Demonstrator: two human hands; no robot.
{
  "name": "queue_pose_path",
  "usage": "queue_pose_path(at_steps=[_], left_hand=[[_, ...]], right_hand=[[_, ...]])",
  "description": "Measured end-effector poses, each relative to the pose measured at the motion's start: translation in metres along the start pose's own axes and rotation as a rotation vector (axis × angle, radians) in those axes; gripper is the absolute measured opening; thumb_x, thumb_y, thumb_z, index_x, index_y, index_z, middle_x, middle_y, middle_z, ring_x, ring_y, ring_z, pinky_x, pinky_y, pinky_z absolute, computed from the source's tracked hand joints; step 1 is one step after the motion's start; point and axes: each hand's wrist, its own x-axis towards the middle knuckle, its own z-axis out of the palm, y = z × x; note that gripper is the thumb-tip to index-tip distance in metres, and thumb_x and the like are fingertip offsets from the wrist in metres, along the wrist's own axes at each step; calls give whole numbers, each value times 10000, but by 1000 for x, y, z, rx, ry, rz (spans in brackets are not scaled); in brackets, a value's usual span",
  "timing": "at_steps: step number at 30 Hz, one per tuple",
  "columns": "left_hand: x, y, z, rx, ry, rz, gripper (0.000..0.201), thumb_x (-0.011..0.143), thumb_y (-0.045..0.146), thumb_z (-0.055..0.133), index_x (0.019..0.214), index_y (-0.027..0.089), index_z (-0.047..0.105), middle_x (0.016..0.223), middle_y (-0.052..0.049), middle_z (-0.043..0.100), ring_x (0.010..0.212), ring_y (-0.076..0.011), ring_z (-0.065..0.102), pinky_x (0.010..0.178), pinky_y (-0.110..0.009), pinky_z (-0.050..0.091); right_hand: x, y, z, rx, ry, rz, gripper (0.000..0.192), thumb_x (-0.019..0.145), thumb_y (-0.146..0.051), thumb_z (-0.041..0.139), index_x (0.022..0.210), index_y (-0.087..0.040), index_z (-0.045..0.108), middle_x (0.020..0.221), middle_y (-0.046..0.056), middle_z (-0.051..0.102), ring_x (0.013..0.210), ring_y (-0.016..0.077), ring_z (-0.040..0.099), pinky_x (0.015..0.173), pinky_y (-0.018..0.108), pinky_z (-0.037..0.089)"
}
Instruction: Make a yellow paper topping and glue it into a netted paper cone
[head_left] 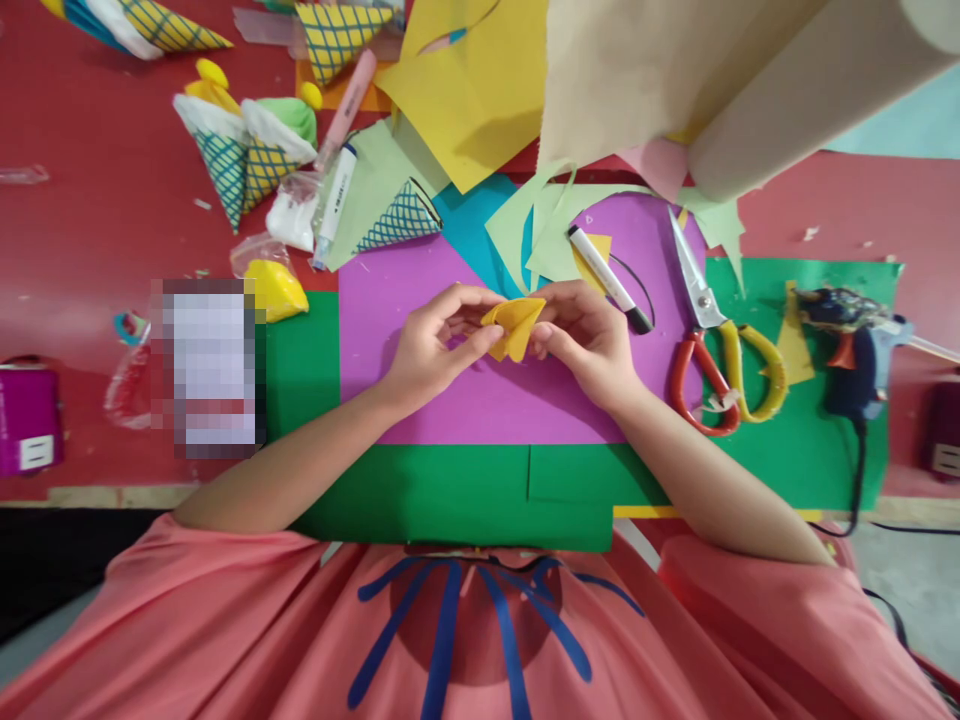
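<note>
A small piece of folded yellow paper point(517, 327) is held up over the purple sheet point(450, 400), its folds fanned out. My left hand point(442, 335) pinches its left side between thumb and fingers. From the other side, my right hand point(589, 340) has its thumb and curled fingers at the paper's right edge. Just beyond my right hand lies a black-capped white marker point(609, 278). A paper cone with a blue-green lattice point(401, 217) rests past my left hand. To the right are scissors point(705, 310) with one red and one yellow handle.
A glue gun point(855, 345) lies on the green sheet point(465, 490) at the right, its cord running down. A large paper roll point(817, 95) stands back right. Decorated cones point(247, 140), a yellow clay packet point(276, 290) and a blurred phone-like rectangle point(214, 365) are at left.
</note>
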Motion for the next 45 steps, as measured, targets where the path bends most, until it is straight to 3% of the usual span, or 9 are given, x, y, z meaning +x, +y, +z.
queue_pose_path(at_steps=[10, 20, 25, 30, 37, 41, 45], left_hand=[[-1, -2, 2, 115, 95, 24, 294, 828, 395, 719, 1035, 207, 630, 991, -24, 713, 881, -125, 711, 767, -224, 603], [-1, 4, -2, 137, -19, 170, 256, 863, 325, 684, 1107, 259, 640, 1043, -36, 678, 972, -150, 665, 781, -266, 594], [1, 4, -2, 323, 3, 292, 246, 855, 305, 696, 1092, 259, 647, 1011, -31, 697, 968, -167, 653, 814, -319, 572], [0, 5, -2, 469, 13, 325, 206, 869, 320, 674, 1065, 263, 646, 1009, -22, 687, 960, -169, 652, 861, -353, 550], [1, 5, -2, 278, 6, 240, 226, 860, 339, 680, 1073, 274, 638, 1009, -25, 678, 983, -177, 643, 845, -343, 558], [2, 3, -2, 90, 9, 78, 228, 872, 372, 664, 1061, 251, 622, 1029, -31, 668, 928, -143, 652, 784, -274, 558], [2, 1, -2, 60, 5, 53, 198, 879, 413, 646, 948, 229, 613, 924, -21, 654, 854, -132, 633, 722, -256, 538]], right_hand=[[1, -1, 0, 28, 28, 6, 272, 835, -411, 727, 983, -221, 600, 726, -31, 680, 576, 91, 644, 551, 223, 556], [1, 0, 2, -32, 111, -14, 234, 832, -388, 730, 950, -212, 631, 761, -14, 685, 650, 95, 666, 577, 213, 560], [1, -3, 3, 9, 68, 4, 236, 850, -382, 716, 965, -190, 641, 773, -15, 700, 606, 74, 668, 578, 195, 573], [2, -4, 4, 86, 54, 67, 282, 795, -385, 769, 937, -176, 644, 737, -11, 712, 621, 97, 700, 610, 211, 600], [3, 1, 0, 104, 53, 61, 246, 785, -340, 780, 943, -179, 681, 855, 10, 740, 759, 120, 724, 663, 231, 617], [2, 2, 0, 57, 45, -14, 163, 798, -230, 769, 950, -199, 721, 917, 9, 741, 841, 114, 713, 732, 233, 613], [0, 2, 0, -74, -2, -123, 143, 829, -183, 724, 969, -215, 733, 954, 23, 745, 905, 130, 704, 775, 258, 605]])
